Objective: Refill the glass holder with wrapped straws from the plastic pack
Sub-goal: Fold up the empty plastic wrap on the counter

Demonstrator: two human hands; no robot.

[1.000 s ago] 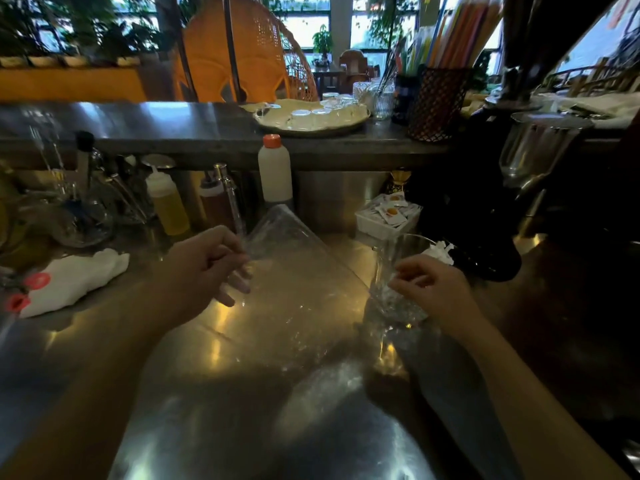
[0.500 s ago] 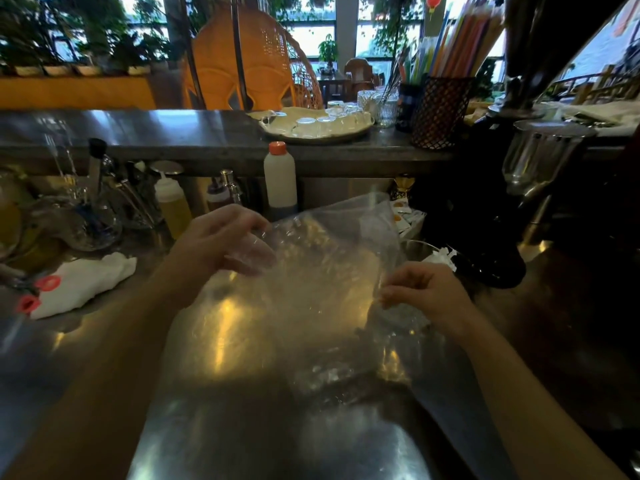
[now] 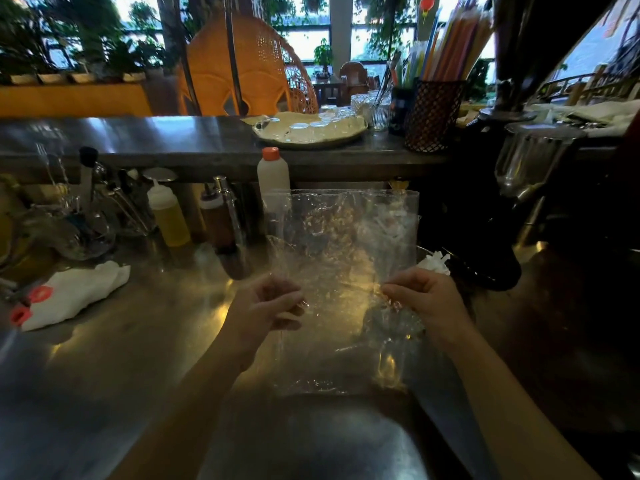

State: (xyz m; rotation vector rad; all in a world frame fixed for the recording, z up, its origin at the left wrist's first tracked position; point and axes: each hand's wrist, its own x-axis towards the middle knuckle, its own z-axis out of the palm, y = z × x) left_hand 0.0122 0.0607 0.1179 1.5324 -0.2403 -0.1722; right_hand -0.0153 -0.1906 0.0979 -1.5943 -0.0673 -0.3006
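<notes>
A clear, crinkled plastic pack [image 3: 341,271] stands upright in front of me over the steel counter, looking empty. My left hand [image 3: 266,306] pinches its left edge and my right hand [image 3: 424,299] pinches its right edge, both near mid-height. The glass holder [image 3: 391,341] stands behind the pack's lower right part, seen dimly through the plastic and partly hidden by my right hand. White wrapped straw ends [image 3: 434,263] poke out just right of the pack's edge.
A steel counter [image 3: 138,358] carries a white cloth [image 3: 76,296] at left, squeeze bottles [image 3: 168,216] and a white bottle [image 3: 273,174] behind. A mesh cup of coloured straws [image 3: 434,114] and a tray of glasses [image 3: 310,128] sit on the raised ledge. A dark machine [image 3: 485,220] stands right.
The pack went from lying low over the counter to held upright and spread flat. My left hand moved right and down along its edge; my right hand shifted from the glass to the pack's right edge.
</notes>
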